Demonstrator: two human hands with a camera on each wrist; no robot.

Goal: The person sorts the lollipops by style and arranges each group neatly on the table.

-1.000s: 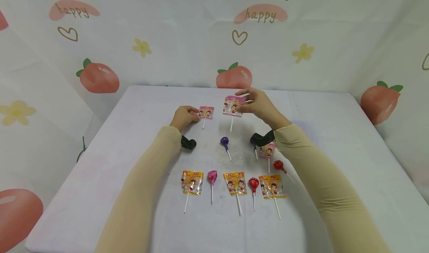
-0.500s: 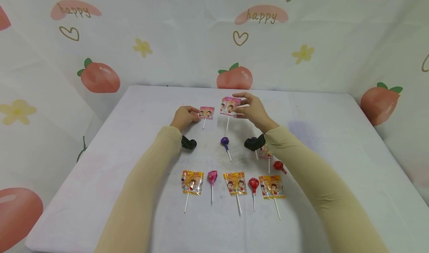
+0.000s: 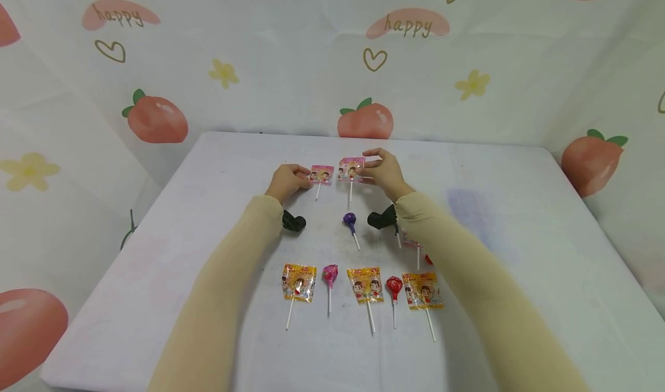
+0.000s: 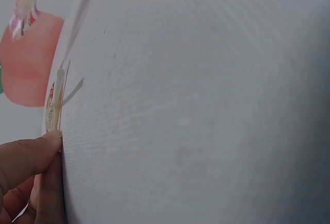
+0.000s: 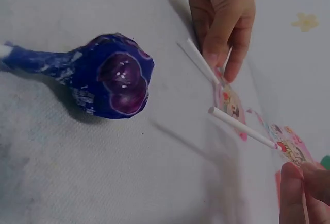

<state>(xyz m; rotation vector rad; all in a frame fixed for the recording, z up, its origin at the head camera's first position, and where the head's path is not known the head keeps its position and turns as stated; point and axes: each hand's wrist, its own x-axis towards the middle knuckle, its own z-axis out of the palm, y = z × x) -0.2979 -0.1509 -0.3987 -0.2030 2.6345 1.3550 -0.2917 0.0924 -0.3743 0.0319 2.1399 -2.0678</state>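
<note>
My left hand (image 3: 287, 182) rests at the table's far side and pinches the left edge of a flat pink-wrapped lollipop (image 3: 322, 174), its stick toward me. Just right of it, my right hand (image 3: 387, 175) holds a second pink-wrapped lollipop (image 3: 351, 168) by the packet's right edge. The right wrist view shows this lollipop's packet (image 5: 294, 152) raised off the cloth, between thumb and finger. Nearest to me below them lies a round purple-blue lollipop (image 3: 350, 219), large in the right wrist view. Another stick (image 3: 398, 239) shows by the right wrist strap, its head hidden.
Closer in lies a row: orange-wrapped lollipops (image 3: 299, 282), a round pink lollipop (image 3: 329, 273) and a round red lollipop (image 3: 394, 285). My right sleeve (image 3: 457, 253) partly covers another pink packet (image 3: 412, 240) and a red lollipop (image 3: 428, 259). A patterned curtain (image 3: 291, 51) hangs behind the white table (image 3: 130, 299).
My right hand has moved left and down with its pink-wrapped lollipop, closer to the other one. Its sleeve now covers more of the lollipops beneath. The left hand has stayed in place.
</note>
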